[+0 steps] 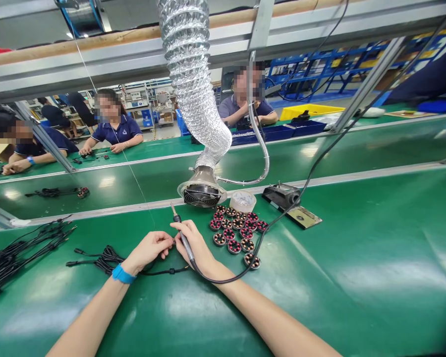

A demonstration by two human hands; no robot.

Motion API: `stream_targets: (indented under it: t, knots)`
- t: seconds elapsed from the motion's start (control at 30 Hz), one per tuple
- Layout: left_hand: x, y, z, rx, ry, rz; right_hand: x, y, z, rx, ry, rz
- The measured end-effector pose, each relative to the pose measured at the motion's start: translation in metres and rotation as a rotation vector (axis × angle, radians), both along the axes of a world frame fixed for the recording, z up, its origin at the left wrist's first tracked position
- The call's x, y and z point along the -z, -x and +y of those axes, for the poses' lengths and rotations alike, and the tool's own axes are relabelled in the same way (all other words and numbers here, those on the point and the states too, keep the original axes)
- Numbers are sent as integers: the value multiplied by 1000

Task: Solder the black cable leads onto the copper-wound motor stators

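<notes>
My right hand (pixel 196 245) is closed around a soldering iron (pixel 187 246), its tip pointing up and away from me. Beside it my left hand (pixel 151 251) is pinched, fingertips close to those of the right. A small dark piece shows between the two hands, too hidden to name. From a spool (pixel 82 17) overhead, a thin wire (pixel 134 173) runs down toward my left hand; its lower end is hard to see. A black cable bundle (pixel 109 259) lies left of my left wrist, and one strand passes beneath the hands.
Several round parts with red or copper-coloured centres (pixel 234 246) lie right of my hands. Behind them are a tape roll (pixel 243 202), a soldering iron stand (pixel 286 198) and a fume extractor (pixel 201 191). More black cables (pixel 18 258) lie left. Co-workers sit across the bench.
</notes>
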State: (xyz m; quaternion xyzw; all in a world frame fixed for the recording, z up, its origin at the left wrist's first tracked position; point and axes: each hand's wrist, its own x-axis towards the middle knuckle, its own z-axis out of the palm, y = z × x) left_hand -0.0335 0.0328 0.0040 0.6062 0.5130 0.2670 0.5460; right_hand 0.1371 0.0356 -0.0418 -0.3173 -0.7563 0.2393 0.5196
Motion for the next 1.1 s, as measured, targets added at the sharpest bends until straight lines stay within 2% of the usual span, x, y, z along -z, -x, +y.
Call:
stream_targets:
  t: [0.27,0.53,0.8,1.1]
  knots:
    - [0,-4,-1,-26,32,-60,3,-1,-3,17,21,32]
    - [11,-5,0,-109,21,-137,-2,-2,-11,14,-42,-43]
    - [9,-2,0,-159,51,-120,-2,-5,-12,9,39,25]
    - [5,-4,0,-125,64,-107,-1,2,-9,137,133,142]
